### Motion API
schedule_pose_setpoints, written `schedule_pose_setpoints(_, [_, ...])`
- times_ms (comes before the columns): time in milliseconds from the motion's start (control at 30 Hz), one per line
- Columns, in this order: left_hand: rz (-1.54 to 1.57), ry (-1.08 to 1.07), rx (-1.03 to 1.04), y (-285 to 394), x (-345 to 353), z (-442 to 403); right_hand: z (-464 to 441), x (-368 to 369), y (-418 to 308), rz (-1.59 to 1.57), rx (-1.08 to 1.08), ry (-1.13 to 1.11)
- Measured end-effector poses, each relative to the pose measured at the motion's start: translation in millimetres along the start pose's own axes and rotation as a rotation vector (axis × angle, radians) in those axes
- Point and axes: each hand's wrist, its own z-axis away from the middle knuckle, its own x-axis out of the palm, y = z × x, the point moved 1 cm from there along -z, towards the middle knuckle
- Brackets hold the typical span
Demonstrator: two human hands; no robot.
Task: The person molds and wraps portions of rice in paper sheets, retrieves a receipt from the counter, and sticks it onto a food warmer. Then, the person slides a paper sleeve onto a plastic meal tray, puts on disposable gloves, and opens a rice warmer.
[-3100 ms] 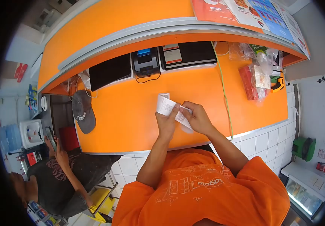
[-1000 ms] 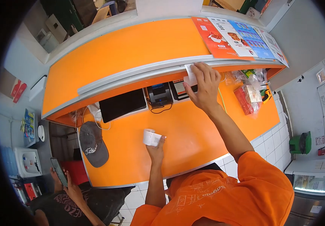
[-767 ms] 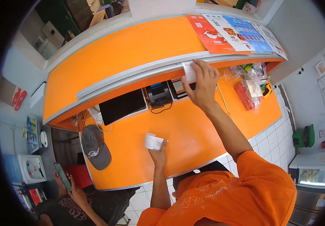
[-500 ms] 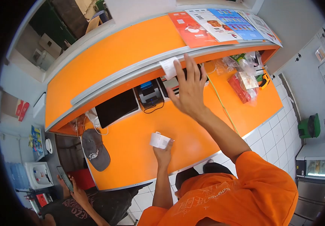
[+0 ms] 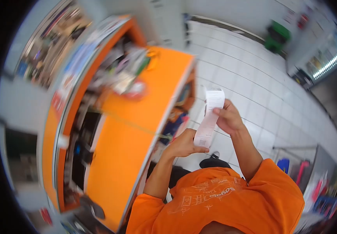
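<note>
A long printed paper receipt stretches between my two hands in front of my orange shirt, its upper end curling over. My left hand grips its lower end, thumb lying on the paper. Further up, my right hand pinches the strip near its curled part, thumb on the printed face. Both hands are beside the front edge of the orange counter, above the tiled floor.
Blurred plastic-wrapped items lie on the counter's far end. A small white slip hangs at the shelf edge. A green bin and a lit display fridge stand beyond the white tiles. A rack with colourful goods is at right.
My view and body have turned right, away from the counter. My right hand has left the slip at the shelf edge and now holds the receipt with my left, which is unrolled longer.
</note>
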Motion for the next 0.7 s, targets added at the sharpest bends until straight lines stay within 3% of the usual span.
schedule_pose_setpoints(67, [0.054,-0.329,-0.068,30.5,45.7,-71.2,48.7,-50.5,-80.7,0.084,-0.222,0.272])
schedule_pose_setpoints(100, [0.095,-0.377,-0.043,38.2,68.2,-102.6,73.6,-73.8,-114.6,0.109,-0.291,0.407])
schedule_pose_setpoints(267, [0.339,-0.344,0.095,80.8,170.9,-248.4,193.0,-179.4,-230.9,0.234,-0.626,0.928])
schedule_pose_setpoints(500, [0.244,-0.052,0.133,140.9,252.3,-421.8,248.3,-305.0,-311.9,0.233,-0.833,1.163])
schedule_pose_setpoints(700, [0.486,-0.05,0.137,186.9,314.0,-606.6,254.6,-426.3,-424.8,0.388,-0.836,1.287])
